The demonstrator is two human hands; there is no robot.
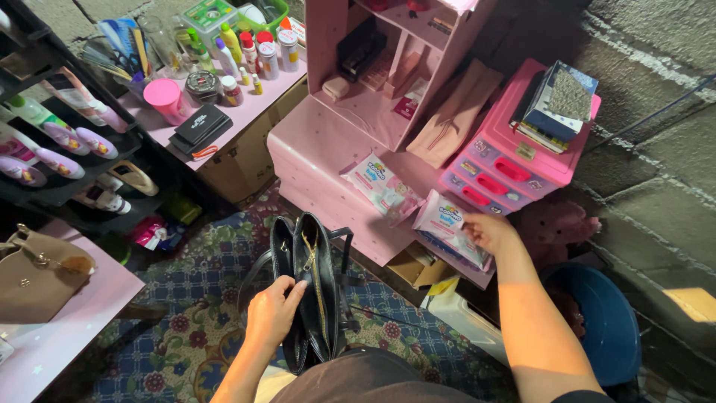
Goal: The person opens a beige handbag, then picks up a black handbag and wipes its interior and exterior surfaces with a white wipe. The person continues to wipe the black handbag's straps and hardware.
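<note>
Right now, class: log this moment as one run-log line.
left hand: holds black bag open | right hand: on wipes pack | second pack: on pink shelf

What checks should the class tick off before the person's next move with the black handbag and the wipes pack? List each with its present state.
1. Left hand grips the black handbag: ok.
2. Bag zip open: ok.
3. Right hand on the wipes pack: ok, touching.
4. Pack fully gripped: cannot tell.
5. Second wipes pack lies apart on the pink shelf: ok.
6. Room inside bag: cannot tell.
</note>
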